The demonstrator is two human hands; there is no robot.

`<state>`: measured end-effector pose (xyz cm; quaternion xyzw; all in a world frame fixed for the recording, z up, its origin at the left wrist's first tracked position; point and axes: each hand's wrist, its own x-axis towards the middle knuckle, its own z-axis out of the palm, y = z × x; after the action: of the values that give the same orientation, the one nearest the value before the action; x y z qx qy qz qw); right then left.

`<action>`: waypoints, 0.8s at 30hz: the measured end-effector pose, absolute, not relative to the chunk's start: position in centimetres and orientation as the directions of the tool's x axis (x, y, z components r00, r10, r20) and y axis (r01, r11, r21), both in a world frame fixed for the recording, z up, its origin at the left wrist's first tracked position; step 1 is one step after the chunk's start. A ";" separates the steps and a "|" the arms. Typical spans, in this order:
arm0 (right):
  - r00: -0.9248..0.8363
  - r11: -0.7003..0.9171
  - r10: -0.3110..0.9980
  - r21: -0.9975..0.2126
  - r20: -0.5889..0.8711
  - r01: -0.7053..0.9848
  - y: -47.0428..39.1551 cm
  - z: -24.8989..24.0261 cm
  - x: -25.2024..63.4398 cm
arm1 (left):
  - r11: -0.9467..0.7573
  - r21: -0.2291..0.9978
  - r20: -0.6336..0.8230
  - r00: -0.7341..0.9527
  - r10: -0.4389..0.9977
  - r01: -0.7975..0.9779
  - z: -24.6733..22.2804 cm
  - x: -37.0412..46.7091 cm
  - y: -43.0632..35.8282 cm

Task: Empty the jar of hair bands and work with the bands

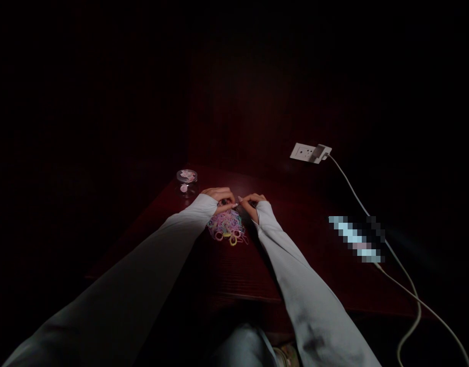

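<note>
A pile of small colourful hair ties (226, 225), mostly pink and purple with some yellow loops, lies on the dark red table. My left hand (222, 197) is just behind the pile, its thumb and fingers pinched together. Opposite it, my right hand (251, 202) is also closed in a pinch, close to the left fingertips. Whatever sits between the fingers is too small and dark to make out. To the left of my hands stands a clear round jar (187, 183) with a pink-patterned lid.
A white wall socket (306, 153) with a charger (321, 152) plugged in is at the back right. Its white cable (352, 189) runs down the right side. A pixelated bright object (354, 238) lies on the right of the table (234, 278). The surroundings are very dark.
</note>
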<state>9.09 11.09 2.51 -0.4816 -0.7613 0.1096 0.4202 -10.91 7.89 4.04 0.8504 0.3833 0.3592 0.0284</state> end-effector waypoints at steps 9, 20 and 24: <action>-0.257 0.551 0.814 -0.554 0.520 0.624 10.3 3.4 9.3 | -0.681 0.365 0.594 0.404 0.695 0.634 3.3 -10.7 8.5; -0.286 0.579 0.800 -0.555 0.527 0.598 10.2 3.5 9.4 | -0.664 0.446 0.609 0.341 0.716 0.600 2.7 -10.3 8.8; -0.283 0.574 0.804 -0.559 0.522 0.598 10.2 3.4 9.4 | -0.677 0.447 0.602 0.363 0.711 0.585 2.9 -10.4 8.7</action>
<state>9.39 10.24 3.45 -0.4436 -0.7906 0.1281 0.4022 -10.43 8.69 2.94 0.8217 0.3943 0.4040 0.0783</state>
